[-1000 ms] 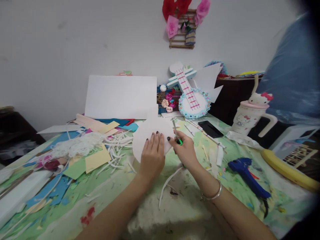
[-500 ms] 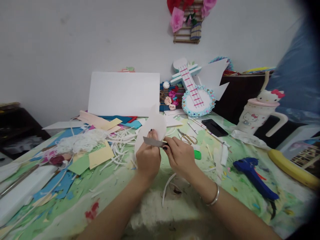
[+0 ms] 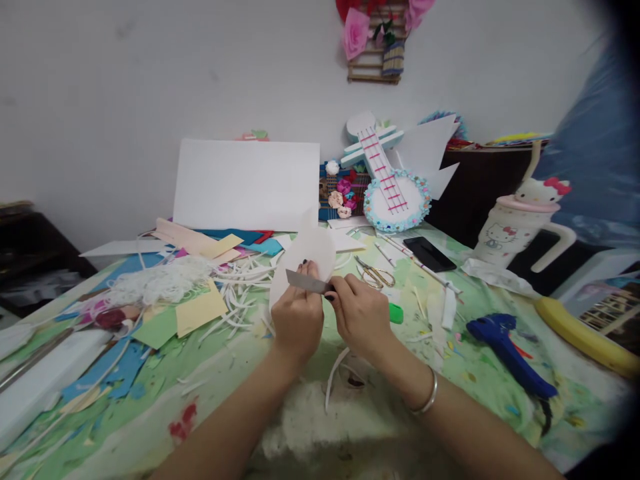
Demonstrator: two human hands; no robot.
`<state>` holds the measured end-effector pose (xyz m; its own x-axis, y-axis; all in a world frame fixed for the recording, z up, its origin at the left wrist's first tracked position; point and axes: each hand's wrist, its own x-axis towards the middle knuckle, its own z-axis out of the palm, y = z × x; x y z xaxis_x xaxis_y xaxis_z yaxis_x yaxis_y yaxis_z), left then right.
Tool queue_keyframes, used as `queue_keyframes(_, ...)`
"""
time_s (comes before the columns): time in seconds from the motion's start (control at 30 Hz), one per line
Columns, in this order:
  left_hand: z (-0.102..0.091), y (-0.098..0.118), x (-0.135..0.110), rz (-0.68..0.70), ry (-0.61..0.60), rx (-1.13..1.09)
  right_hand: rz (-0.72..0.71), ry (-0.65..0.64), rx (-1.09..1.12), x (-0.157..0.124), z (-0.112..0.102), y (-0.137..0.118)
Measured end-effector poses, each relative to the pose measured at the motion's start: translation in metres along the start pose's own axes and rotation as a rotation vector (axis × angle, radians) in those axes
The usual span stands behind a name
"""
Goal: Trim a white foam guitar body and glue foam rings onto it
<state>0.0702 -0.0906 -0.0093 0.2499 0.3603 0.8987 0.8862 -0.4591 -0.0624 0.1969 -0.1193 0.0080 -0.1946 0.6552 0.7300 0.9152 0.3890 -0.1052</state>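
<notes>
In front of me my left hand (image 3: 299, 320) is closed on a white, rounded board piece (image 3: 323, 250) that narrows toward its far end. Its fingers curl over the piece, and dark-painted nails show on top. A knife blade (image 3: 306, 283), flat and grey, crosses over the left fingers. My right hand (image 3: 363, 317) grips this blade at its right end between thumb and fingers; any handle is hidden in the hand. Just beyond the right hand lie gold-handled scissors (image 3: 377, 275). A green object (image 3: 396, 313) rests beside that hand.
White strips (image 3: 237, 293) and coloured paper (image 3: 200, 310) litter the left side. A blue glue gun (image 3: 510, 353), a banana (image 3: 585, 337), a phone (image 3: 430, 255) and a cup (image 3: 507, 230) are on the right. A white board (image 3: 245, 183) and a decorated lute-shaped craft (image 3: 397, 197) lean at the back.
The view has shifted very slightly. Both hands keep their grips, and the blade lies across the left fingers as before.
</notes>
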Motion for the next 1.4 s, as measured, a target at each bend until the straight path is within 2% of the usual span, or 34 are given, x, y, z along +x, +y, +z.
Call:
queue_keyframes(0.43, -0.004, 0.0, 0.002, -0.025, -0.104, -0.052, 0.006, -0.012, -0.027, 0.0, 0.001, 0.007)
queue_keyframes(0.67, -0.003, -0.001, 0.0, -0.028, -0.112, -0.057, -0.013, 0.008, -0.055, 0.0, 0.0, 0.009)
queue_keyframes(1.1, -0.004, -0.004, 0.001, -0.041, -0.074, -0.024, 0.012, 0.0, -0.083, 0.003, 0.001, 0.017)
queue_keyframes(1.4, -0.004, -0.01, 0.001, -0.039, -0.042, -0.106, 0.057, -0.016, -0.115, 0.005, 0.003, 0.029)
